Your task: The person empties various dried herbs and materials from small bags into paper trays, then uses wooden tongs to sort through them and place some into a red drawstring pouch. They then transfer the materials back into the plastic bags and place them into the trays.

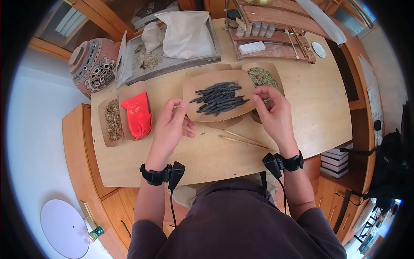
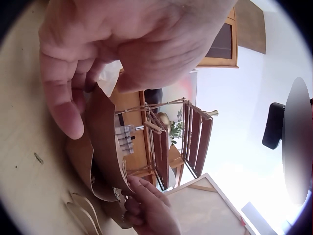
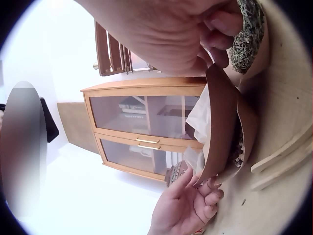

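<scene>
A brown paper tray (image 1: 192, 93) heaped with dark twisted sticks (image 1: 220, 98) is held up above the table between both hands. The left hand (image 1: 170, 125) pinches its left end, and the right hand (image 1: 274, 114) pinches its right end. In the left wrist view the tray's side (image 2: 100, 127) hangs from the left hand (image 2: 117, 44), over another paper tray. The right wrist view shows the right hand (image 3: 171, 39) at one end of the tray (image 3: 220, 117) and the left hand (image 3: 183, 203) at the other.
Behind the right hand lies a tray of green dried herb (image 1: 262, 77). At left are a tray of brown herb (image 1: 113, 121) and a red pouch (image 1: 138, 115). Wooden tweezers (image 1: 243, 139) lie in front. A grey tray (image 1: 172, 64) and a wooden rack (image 1: 276, 41) stand behind.
</scene>
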Action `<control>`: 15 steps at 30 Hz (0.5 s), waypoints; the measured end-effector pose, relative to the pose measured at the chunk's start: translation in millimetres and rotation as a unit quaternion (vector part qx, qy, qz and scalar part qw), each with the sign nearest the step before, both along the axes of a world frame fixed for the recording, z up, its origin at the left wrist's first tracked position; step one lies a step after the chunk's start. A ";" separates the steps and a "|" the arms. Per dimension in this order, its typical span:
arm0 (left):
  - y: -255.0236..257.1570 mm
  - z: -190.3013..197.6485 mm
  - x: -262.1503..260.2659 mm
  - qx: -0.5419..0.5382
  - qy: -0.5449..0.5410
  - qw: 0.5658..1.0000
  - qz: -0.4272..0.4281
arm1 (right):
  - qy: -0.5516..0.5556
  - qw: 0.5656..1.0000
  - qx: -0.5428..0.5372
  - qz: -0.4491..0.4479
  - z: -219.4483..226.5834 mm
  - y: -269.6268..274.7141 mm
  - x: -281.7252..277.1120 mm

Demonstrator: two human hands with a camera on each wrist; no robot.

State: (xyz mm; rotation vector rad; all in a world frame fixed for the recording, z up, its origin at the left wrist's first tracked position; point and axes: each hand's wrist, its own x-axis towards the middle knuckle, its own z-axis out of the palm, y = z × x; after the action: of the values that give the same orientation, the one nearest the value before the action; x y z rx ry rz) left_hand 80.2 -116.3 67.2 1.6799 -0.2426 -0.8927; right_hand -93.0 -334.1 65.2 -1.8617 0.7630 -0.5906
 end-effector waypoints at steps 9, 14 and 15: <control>10.4 2.2 -13.5 0.000 0.004 1.000 0.014 | -0.098 0.994 0.039 0.002 20.6 8.1 -23.4; 21.9 4.0 -31.9 -0.027 0.024 0.998 0.045 | -0.342 0.927 0.017 0.150 104.4 49.5 -71.6; 25.5 2.6 -35.1 -0.031 0.029 0.998 0.052 | -0.405 0.893 0.031 0.194 112.7 52.7 -75.5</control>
State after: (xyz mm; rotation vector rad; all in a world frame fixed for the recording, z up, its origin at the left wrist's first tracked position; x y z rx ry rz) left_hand 45.0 -90.8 69.7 1.5910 -0.1402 -0.8465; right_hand -168.5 -281.4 177.9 -1.4433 -0.1408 -0.9622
